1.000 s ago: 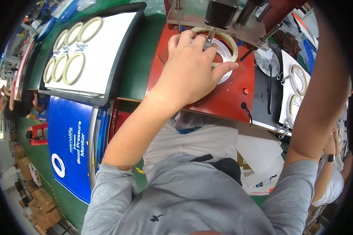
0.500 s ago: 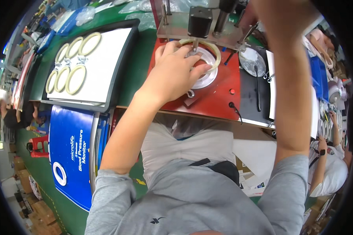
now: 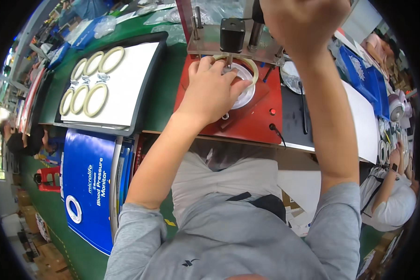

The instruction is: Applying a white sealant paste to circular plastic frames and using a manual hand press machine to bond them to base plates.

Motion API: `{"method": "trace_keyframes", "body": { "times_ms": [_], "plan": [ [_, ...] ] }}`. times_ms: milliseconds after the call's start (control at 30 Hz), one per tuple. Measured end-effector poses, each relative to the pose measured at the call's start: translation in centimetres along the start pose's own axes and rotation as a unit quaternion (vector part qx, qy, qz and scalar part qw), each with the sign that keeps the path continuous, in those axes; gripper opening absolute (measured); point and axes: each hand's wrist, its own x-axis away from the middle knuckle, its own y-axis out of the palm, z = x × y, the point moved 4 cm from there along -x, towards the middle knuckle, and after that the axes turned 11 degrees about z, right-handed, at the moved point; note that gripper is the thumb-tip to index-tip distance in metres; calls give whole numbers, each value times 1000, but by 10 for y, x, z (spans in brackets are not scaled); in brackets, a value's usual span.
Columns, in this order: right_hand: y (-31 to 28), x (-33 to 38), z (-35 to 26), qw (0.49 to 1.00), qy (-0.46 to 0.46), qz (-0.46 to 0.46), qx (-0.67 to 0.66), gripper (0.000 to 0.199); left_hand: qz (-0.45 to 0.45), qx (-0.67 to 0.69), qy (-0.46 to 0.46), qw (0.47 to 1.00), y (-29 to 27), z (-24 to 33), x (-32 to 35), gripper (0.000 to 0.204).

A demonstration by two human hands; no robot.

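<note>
My left hand (image 3: 212,88) lies palm down over a cream ring (image 3: 252,70) and the white disc (image 3: 243,95) seated in the red fixture base (image 3: 254,119); its fingers press on the ring's near side. A small black motor (image 3: 232,35) on a metal bracket (image 3: 210,42) stands just behind the hand. My right hand (image 3: 303,21) is raised high at the top of the view, fingers closed around a dark handle of the machine that is mostly hidden.
A black tray (image 3: 147,88) lined with white paper holds several cream rings (image 3: 95,99) at the left. A blue carton (image 3: 86,186) stands below it. A black mat (image 3: 296,116) and white sheet (image 3: 361,126) lie at the right. Another person (image 3: 389,196) sits at the right.
My right hand has risen from the right side of the bench to the machine's top. The left hand stays on the ring. The view has tilted so the fixture sits lower.
</note>
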Motion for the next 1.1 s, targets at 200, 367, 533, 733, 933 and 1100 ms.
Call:
{"method": "trace_keyframes", "body": {
  "times_ms": [200, 367, 533, 733, 933, 1100],
  "plan": [
    [-4, 11, -2, 923, 314, 63, -214, 10, -15, 22, -19, 999, 4, 1, 2, 40],
    [-45, 46, -1, 958, 271, -52, -79, 33, 18, 114, -48, 992, -32, -9, 19, 33],
    [-117, 113, -62, 918, 323, -196, 116, 31, 116, 189, -261, 940, -55, -56, 82, 24],
    [-151, 176, -93, 698, 361, -564, 256, 52, 109, 253, -386, 880, -23, -61, 128, 36],
    [-146, 175, -98, 694, 345, -581, 249, 65, 139, 181, -349, 909, -23, -58, 132, 32],
    [-144, 170, -92, 694, 339, -591, 232, 59, 143, 187, -350, 906, -27, -56, 131, 33]
  ]
}}
